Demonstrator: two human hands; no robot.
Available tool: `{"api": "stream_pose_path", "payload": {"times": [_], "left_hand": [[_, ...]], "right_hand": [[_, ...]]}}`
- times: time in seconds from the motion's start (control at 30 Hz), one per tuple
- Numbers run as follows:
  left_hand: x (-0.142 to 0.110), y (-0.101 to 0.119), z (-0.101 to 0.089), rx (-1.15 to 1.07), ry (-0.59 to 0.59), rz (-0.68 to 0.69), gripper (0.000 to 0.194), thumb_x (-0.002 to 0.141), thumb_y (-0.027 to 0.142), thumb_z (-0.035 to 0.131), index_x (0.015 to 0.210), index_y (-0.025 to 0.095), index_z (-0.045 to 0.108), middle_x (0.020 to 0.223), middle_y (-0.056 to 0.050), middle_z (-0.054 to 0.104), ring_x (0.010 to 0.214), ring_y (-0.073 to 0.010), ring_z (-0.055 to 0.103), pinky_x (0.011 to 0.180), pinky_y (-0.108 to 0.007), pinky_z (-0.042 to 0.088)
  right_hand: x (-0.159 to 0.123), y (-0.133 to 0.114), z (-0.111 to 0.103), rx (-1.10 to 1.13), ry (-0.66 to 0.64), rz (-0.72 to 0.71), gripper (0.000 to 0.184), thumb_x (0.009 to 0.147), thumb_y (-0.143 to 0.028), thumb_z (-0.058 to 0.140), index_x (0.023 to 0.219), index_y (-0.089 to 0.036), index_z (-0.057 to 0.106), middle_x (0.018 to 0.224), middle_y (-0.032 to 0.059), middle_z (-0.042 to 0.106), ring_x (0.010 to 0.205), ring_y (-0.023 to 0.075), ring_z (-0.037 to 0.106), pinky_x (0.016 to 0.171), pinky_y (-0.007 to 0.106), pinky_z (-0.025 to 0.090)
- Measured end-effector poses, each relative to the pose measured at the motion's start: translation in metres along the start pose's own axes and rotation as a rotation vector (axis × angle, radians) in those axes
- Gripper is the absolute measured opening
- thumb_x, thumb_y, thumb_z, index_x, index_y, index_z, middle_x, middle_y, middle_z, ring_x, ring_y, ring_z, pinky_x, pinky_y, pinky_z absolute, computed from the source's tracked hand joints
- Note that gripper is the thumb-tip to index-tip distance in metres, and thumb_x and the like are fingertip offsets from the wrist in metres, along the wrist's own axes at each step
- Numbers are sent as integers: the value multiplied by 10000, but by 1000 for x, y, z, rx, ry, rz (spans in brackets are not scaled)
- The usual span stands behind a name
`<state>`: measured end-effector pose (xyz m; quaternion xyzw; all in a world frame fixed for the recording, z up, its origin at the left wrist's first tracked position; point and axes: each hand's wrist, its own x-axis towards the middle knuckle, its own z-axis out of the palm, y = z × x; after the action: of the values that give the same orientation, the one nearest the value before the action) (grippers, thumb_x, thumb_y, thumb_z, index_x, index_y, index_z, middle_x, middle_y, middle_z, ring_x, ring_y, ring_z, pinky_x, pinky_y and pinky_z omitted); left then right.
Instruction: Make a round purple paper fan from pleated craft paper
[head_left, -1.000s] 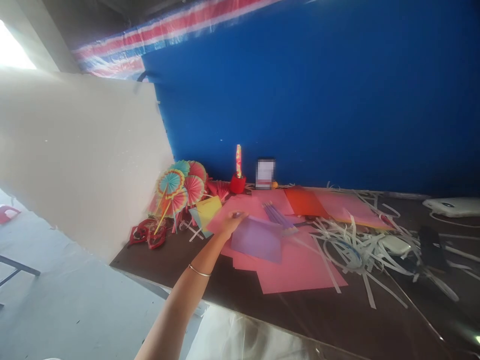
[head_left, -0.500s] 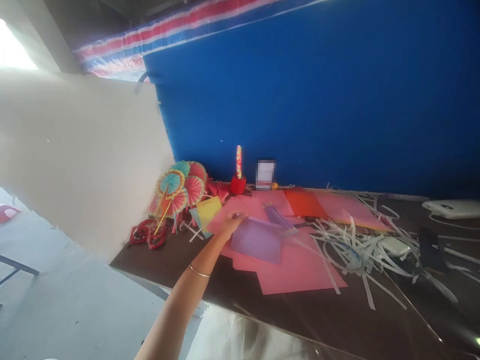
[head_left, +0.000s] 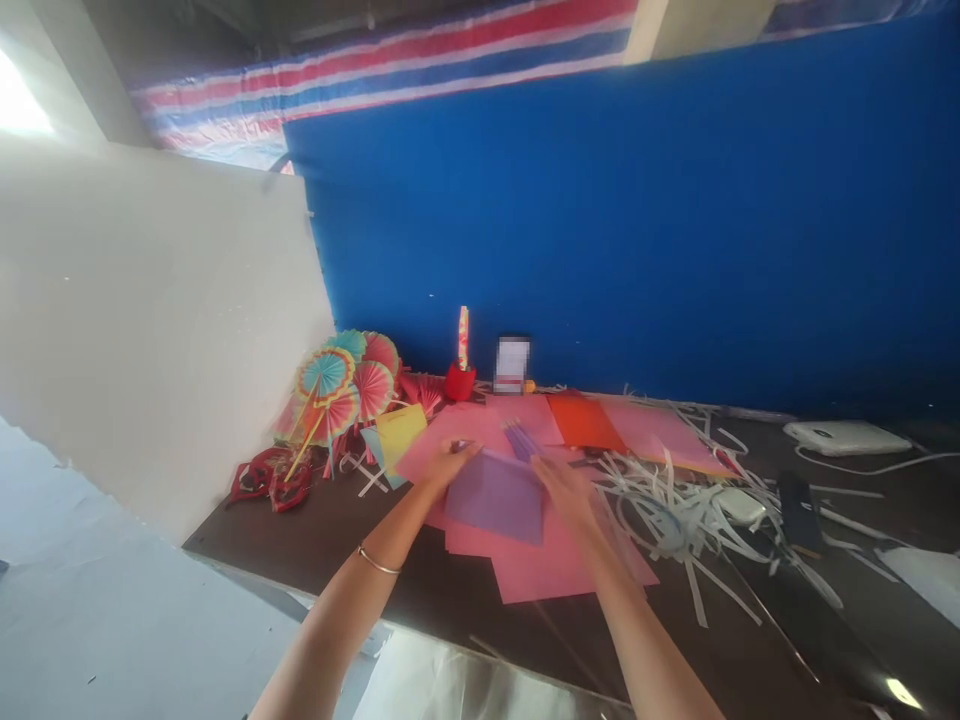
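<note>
A sheet of purple paper (head_left: 495,503) lies over pink sheets (head_left: 540,583) on the dark table. My left hand (head_left: 452,462) grips its far left corner, fingers pressed together. At the far right corner, my right hand (head_left: 562,487) has its fingers closed on the same sheet. Along the far edge, between both hands, the paper looks folded into a narrow strip. Just beyond my right hand lie several narrow purple strips (head_left: 517,440), partly hidden by it.
Paper fans (head_left: 326,377) stand at the left, near red scissors (head_left: 289,485) and a yellow sheet (head_left: 401,435). A red holder (head_left: 460,383) is by the blue wall. Tangled white strips (head_left: 675,500) and a white device (head_left: 847,437) lie at the right.
My right hand has come in from the lower right and taken the purple sheet's far right corner. My left hand stays at the left corner. The view has shifted slightly right.
</note>
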<state>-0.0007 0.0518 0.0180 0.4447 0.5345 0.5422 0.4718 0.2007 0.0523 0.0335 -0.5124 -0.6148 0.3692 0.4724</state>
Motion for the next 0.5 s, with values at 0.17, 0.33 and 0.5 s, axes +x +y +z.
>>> {"api": "stream_pose_path", "payload": {"times": [0.17,0.33,0.5], "left_hand": [[-2,-1,2,42,-4,12,354,646,435,690,859,153,672,829,-77,654,702,-154,574,610,-249,415],[-2,-4,1,37,-10,16,377,635,442,701,892,169,664,835,-57,640,719,-143,563,617,-236,410],[1,-8,0,-18,-12,-10,392,616,422,722,908,166,669,805,-52,636,668,-127,546,599,-238,402]], "right_hand": [[-9,3,-5,6,-4,-9,374,708,-513,549,784,-161,651,775,102,669,762,263,624,686,379,488],[-11,7,-3,11,62,-34,372,662,-501,594,729,-138,647,746,116,676,720,253,630,651,353,484],[-12,8,-2,-31,94,-70,373,680,-502,554,706,-142,649,705,101,674,680,240,624,610,324,468]]}}
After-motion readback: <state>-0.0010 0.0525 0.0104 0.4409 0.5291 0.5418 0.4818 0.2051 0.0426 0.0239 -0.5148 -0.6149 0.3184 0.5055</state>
